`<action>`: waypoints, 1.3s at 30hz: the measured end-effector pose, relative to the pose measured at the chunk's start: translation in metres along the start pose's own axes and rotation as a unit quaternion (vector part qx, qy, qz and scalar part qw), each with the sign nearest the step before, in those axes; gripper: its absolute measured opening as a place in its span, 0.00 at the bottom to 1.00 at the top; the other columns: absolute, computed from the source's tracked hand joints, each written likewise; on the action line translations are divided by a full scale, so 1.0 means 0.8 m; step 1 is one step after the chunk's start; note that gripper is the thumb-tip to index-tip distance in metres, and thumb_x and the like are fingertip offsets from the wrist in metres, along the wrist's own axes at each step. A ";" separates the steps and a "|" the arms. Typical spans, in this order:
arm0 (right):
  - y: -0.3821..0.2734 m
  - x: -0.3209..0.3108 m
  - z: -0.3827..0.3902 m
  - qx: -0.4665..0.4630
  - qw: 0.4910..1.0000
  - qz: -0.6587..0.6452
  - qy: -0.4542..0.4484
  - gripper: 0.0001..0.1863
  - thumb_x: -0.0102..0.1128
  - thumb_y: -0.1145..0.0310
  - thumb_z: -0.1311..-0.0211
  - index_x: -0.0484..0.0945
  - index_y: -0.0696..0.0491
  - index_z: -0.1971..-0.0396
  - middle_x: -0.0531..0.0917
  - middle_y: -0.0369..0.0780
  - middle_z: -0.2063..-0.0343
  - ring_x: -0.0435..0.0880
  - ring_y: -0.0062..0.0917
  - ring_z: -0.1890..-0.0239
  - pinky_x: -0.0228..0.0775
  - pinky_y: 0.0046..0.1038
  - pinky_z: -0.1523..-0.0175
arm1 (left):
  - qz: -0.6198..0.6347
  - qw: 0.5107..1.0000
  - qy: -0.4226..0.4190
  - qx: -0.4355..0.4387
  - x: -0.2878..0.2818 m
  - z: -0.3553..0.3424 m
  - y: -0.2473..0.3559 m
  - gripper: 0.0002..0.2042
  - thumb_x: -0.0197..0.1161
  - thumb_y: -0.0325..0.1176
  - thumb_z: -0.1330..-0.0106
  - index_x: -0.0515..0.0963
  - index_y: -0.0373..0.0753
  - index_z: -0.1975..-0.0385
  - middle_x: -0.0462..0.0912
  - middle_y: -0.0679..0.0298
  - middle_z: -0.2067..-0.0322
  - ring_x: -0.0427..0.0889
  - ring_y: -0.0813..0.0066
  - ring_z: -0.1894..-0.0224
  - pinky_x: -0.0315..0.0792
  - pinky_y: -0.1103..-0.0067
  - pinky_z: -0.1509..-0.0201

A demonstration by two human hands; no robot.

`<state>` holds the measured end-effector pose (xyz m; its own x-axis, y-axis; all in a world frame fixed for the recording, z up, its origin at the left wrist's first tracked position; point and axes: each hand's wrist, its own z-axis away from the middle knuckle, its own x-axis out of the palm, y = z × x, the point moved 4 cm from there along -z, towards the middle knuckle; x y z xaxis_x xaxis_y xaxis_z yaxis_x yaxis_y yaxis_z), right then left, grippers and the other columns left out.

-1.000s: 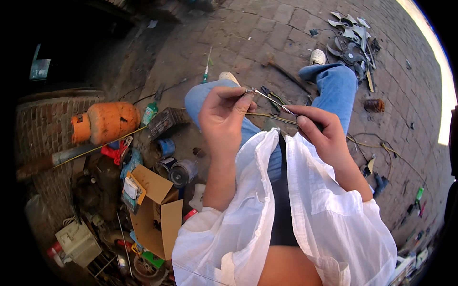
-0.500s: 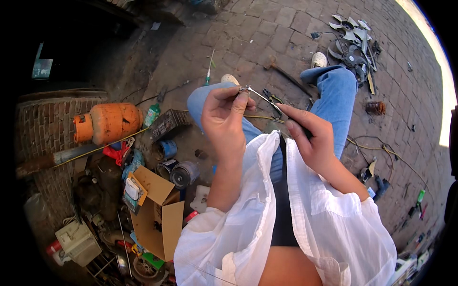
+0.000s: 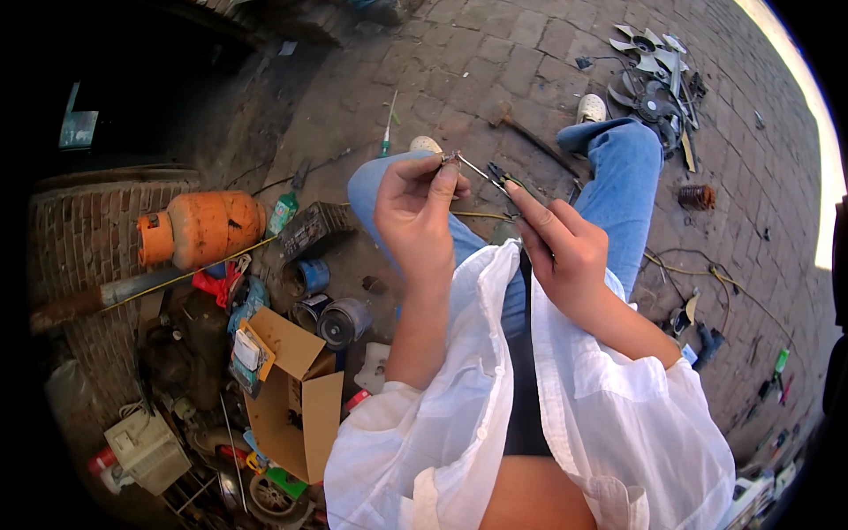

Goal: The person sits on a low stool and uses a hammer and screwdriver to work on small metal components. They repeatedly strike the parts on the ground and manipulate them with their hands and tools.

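Sat over brick paving (image 3: 495, 53), knees up, probably to keep the fiddly work close. Left hand (image 3: 415, 208) pinched a small metal piece (image 3: 452, 159) at the fingertips, held high in front. Right hand (image 3: 556, 252) curled shut round slim pliers (image 3: 496, 175), nose aimed at that piece. Off left: orange gas cylinder (image 3: 203, 227) lying on its side, open brown cardboard box (image 3: 296, 393) below it, green bottle (image 3: 283, 212) beside the cylinder. Labels too small to make out.

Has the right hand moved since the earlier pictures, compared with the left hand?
Yes. The right hand has come closer to the left hand, which stayed almost in place above the knee; the pliers now nearly reach its fingertips.
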<state>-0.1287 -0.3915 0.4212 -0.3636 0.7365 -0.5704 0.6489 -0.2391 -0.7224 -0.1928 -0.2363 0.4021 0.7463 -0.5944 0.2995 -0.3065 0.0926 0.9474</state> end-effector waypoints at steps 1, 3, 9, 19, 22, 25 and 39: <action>0.003 0.004 0.001 0.004 1.000 -0.026 0.004 0.20 0.63 0.75 0.46 0.78 0.51 0.50 0.70 0.35 0.83 0.70 0.22 0.84 0.63 0.25 0.80 | 0.006 1.000 0.004 0.002 0.001 0.000 0.001 0.05 0.61 0.19 0.39 0.74 0.32 0.66 0.81 0.61 0.70 0.80 0.78 0.71 0.75 0.83 0.66; 0.014 0.010 0.001 0.101 0.976 -0.191 -0.033 0.18 0.60 0.71 0.41 0.77 0.54 0.50 0.68 0.32 0.83 0.68 0.17 0.84 0.59 0.21 0.80 | 0.002 1.000 0.008 -0.003 0.008 0.002 0.005 0.05 0.60 0.19 0.39 0.74 0.32 0.66 0.80 0.60 0.72 0.79 0.78 0.72 0.74 0.82 0.66; 0.020 0.018 0.007 0.352 0.647 -0.648 -0.195 0.24 0.46 0.57 0.29 0.68 0.59 0.43 0.60 0.26 0.83 0.52 0.07 0.84 0.44 0.12 0.82 | 0.054 0.998 -0.014 -0.008 0.014 0.008 0.008 0.06 0.60 0.19 0.39 0.73 0.32 0.64 0.81 0.60 0.70 0.79 0.76 0.71 0.75 0.81 0.66; 0.032 0.034 0.015 0.314 0.454 -0.787 -0.275 0.24 0.43 0.56 0.28 0.68 0.60 0.45 0.60 0.27 0.85 0.53 0.07 0.86 0.45 0.11 0.84 | 0.316 0.923 -0.092 -0.201 0.024 0.016 -0.001 0.08 0.61 0.20 0.39 0.73 0.34 0.62 0.80 0.61 0.69 0.80 0.73 0.70 0.74 0.80 0.67; 0.041 0.032 0.012 0.269 0.615 -0.698 -0.247 0.23 0.44 0.57 0.28 0.70 0.60 0.46 0.61 0.27 0.85 0.55 0.08 0.85 0.48 0.12 0.82 | 0.286 0.942 -0.063 -0.162 0.024 0.016 0.004 0.07 0.60 0.20 0.39 0.73 0.33 0.62 0.80 0.60 0.69 0.79 0.74 0.70 0.74 0.80 0.67; 0.041 0.026 0.010 0.201 0.780 -0.566 -0.175 0.22 0.44 0.58 0.29 0.71 0.60 0.48 0.62 0.28 0.84 0.57 0.09 0.83 0.50 0.13 0.80 | 0.150 0.984 -0.042 -0.088 0.018 0.017 0.010 0.07 0.60 0.19 0.39 0.73 0.32 0.62 0.80 0.60 0.69 0.79 0.75 0.71 0.74 0.80 0.67; 0.003 0.043 0.016 0.276 0.385 -0.866 -0.160 0.17 0.36 0.55 0.26 0.67 0.55 0.59 0.62 0.29 0.86 0.53 0.08 0.89 0.46 0.12 0.86 | 0.353 0.909 -0.078 -0.208 0.055 0.027 0.001 0.06 0.59 0.23 0.37 0.73 0.36 0.62 0.78 0.60 0.75 0.77 0.75 0.75 0.75 0.80 0.70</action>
<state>-0.1482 -0.3750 0.3946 -0.0528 -0.0008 0.9986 -0.9610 0.2719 -0.0506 -0.1729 -0.2797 0.4140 0.3477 -0.3715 0.8609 -0.4020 0.7704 0.4949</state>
